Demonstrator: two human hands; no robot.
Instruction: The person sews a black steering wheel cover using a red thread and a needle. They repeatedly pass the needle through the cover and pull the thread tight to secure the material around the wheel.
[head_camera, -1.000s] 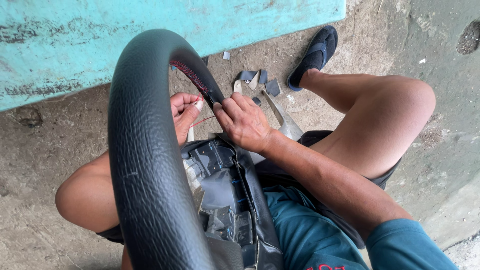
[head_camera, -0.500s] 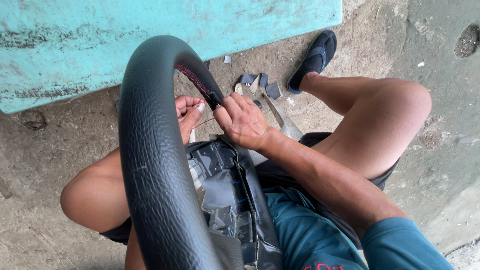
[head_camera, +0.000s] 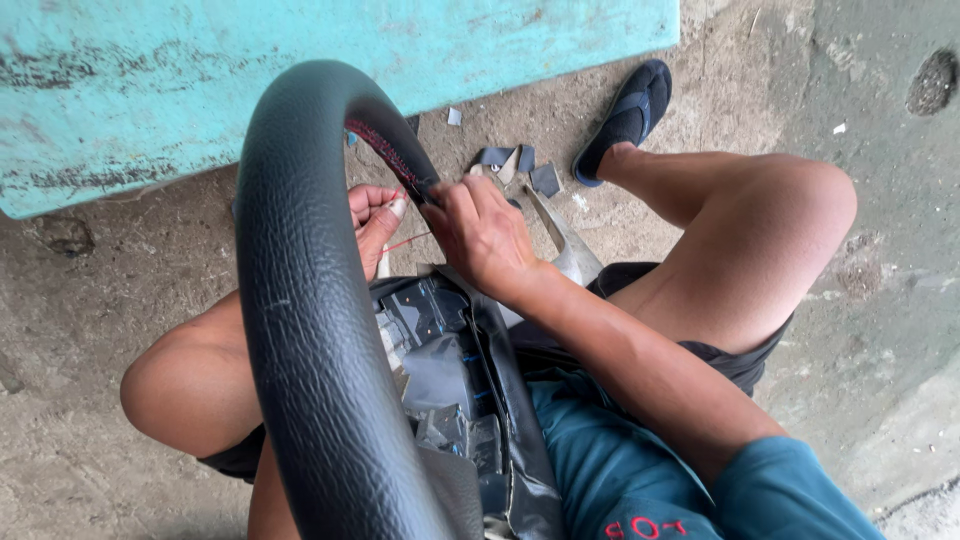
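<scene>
Both hands at steering wheel (head_camera: 300, 330) seam: my right hand (head_camera: 480, 235) pinches rim stitching, left hand (head_camera: 372, 215) pinches red thread (head_camera: 405, 242) taut for tension.

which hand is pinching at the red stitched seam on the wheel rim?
The right hand: its fingertips pinch at the red stitching on the steering wheel. The left hand sits behind the rim, thumb on the red thread.
</scene>
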